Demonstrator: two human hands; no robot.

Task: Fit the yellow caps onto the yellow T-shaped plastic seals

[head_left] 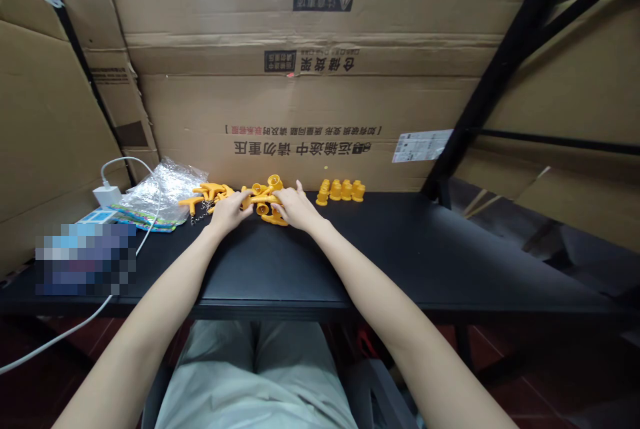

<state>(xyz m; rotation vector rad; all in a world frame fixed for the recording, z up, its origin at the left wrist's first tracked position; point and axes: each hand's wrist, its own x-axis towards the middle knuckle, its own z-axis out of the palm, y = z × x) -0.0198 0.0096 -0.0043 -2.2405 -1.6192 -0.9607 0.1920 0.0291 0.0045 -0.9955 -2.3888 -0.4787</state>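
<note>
Both hands are at the back of the table among yellow plastic corkscrew parts. My left hand [231, 212] has thumb and fingers closed at the left end of a yellow corkscrew part [261, 199]. My right hand [300, 208] is closed at the right end of that part, its fingertips partly hidden. Around them lie loose yellow cup-shaped pieces [273, 181] and a yellow piece [273, 219] under my right fingers. Left of my left hand is a pile of T-handled corkscrews [190, 204] with metal spirals. Several yellow sleeves [347, 191] stand upright in rows to the right.
Clear plastic bags [163, 192] lie at the left, beside a white charger [107, 196] with a cable [85, 326] running over the table's front edge. Cardboard [310, 99] walls the back of the black table [400, 252]. A black metal post [493, 62] rises at right.
</note>
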